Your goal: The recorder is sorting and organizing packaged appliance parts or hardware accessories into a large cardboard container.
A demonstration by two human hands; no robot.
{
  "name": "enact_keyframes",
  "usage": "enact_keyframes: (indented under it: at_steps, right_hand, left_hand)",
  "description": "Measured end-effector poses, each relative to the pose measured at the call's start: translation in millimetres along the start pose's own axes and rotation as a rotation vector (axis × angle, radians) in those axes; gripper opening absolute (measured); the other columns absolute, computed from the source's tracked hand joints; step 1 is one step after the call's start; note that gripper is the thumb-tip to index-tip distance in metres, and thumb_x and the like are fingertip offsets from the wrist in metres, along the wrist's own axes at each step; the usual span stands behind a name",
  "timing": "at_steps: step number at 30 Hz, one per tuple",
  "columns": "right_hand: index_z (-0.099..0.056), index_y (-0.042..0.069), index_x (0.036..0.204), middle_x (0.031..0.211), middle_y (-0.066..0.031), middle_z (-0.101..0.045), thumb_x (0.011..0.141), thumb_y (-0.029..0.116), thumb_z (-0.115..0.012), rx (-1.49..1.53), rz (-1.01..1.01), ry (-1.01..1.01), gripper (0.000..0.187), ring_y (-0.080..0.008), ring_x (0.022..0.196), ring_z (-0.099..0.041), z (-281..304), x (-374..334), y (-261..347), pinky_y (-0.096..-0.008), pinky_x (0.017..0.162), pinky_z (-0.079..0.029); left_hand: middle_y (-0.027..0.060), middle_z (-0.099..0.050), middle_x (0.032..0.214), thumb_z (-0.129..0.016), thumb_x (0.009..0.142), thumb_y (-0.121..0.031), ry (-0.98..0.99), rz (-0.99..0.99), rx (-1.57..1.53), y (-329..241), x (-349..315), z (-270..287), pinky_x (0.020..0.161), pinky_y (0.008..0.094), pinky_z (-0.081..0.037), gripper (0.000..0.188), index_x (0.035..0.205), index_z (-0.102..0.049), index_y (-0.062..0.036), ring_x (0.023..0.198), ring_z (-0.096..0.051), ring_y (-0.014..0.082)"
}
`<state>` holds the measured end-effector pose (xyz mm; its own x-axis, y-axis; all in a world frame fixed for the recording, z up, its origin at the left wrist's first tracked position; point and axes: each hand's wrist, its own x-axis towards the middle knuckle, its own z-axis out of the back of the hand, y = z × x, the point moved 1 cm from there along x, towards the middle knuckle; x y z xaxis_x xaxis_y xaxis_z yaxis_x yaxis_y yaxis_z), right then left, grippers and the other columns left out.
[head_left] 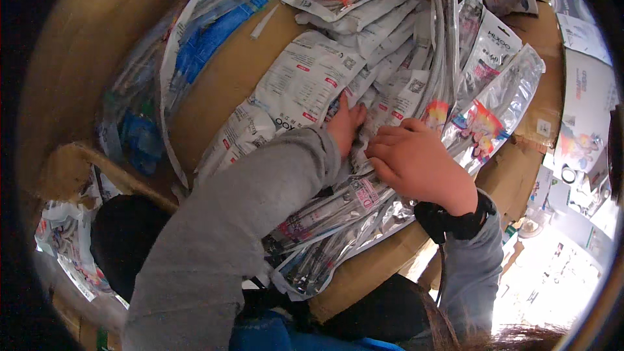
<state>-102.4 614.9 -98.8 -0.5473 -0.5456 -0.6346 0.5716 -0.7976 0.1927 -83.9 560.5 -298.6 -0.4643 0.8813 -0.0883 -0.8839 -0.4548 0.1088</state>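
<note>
A large cardboard box holds a row of slim white-and-silver plastic packets (305,71) packed close together. My left hand (344,127) reaches down among them beside a broad white packet, its fingertips partly hidden between packets. To its right, my right hand (419,166) lies over the row with fingers bent together against the packets' edges. Exactly what its fingertips pinch is hidden. Shiny clear packets with colourful pictures (484,127) lean just right of this hand, and long silvery packets (325,247) lie below it.
The box's cardboard wall (370,263) runs along the near side. Blue items in clear plastic (208,39) lie at the box's far left. A smaller open box with more packets (68,240) stands at the lower left. Printed white cartons (578,104) stand at the right.
</note>
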Motion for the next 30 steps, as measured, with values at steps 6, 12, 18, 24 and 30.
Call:
enact_keyframes:
  at_steps: [6,12,18,24,30]
  right_hand:
    - [-0.058,0.007,0.084,0.084,-0.0059,-0.057,0.079,0.016,-0.044,0.009,-0.015,-0.015,0.018,-0.0204,0.084,-0.053,1.0,-3.6,-0.7,-0.0341,0.078,-0.036]
    - [-0.059,0.007,0.074,0.077,-0.0041,-0.057,0.074,0.018,-0.047,0.075,0.038,-0.214,0.016,-0.0196,0.078,-0.054,-5.0,-8.6,-4.5,-0.0331,0.071,-0.038]
    - [-0.059,0.005,0.088,0.093,-0.0055,-0.058,0.076,0.013,-0.048,0.102,0.008,-0.106,0.018,-0.0196,0.094,-0.052,-3.8,-15.9,-6.9,-0.0343,0.081,-0.036]
    - [-0.059,0.005,0.089,0.092,-0.0059,-0.058,0.076,0.014,-0.048,0.111,-0.016,-0.085,0.019,-0.0202,0.094,-0.051,-3.1,-18.1,-6.2,-0.0346,0.080,-0.036]
    - [-0.058,0.004,0.091,0.093,-0.0055,-0.057,0.076,0.015,-0.049,0.119,0.056,-0.177,0.020,-0.0204,0.093,-0.051,-9.6,-18.6,-10.0,-0.0354,0.079,-0.036]
  left_hand:
    - [0.0112,-0.043,0.116,-0.048,0.077,-0.024,0.120,-0.093,0.035,15.0,-11.7,18.1,0.085,0.0579,-0.030,0.032,0.106,-0.059,-0.0147,0.110,-0.039,0.0273]
    - [0.0107,-0.046,0.111,-0.051,0.072,-0.020,-0.001,-0.315,-0.006,86.5,-53.1,18.4,0.076,0.0541,-0.040,0.022,0.093,-0.060,-0.0215,0.101,-0.048,0.0233]
    - [0.0059,-0.052,0.095,-0.051,0.072,-0.016,-0.227,-0.017,-0.108,152.9,-71.9,15.5,0.077,0.0457,-0.039,0.024,0.095,-0.056,-0.0236,0.090,-0.055,0.0192]
    - [0.0081,-0.053,0.100,-0.051,0.072,-0.012,-0.314,0.062,-0.041,185.3,-72.3,34.2,0.074,0.0417,-0.042,0.028,0.097,-0.053,-0.0238,0.088,-0.056,0.0201]
    - [0.0139,-0.049,0.104,-0.056,0.069,-0.021,0.016,0.204,0.117,137.8,-52.8,47.5,0.078,0.0416,-0.041,0.034,0.102,-0.052,-0.0138,0.093,-0.052,0.0271]
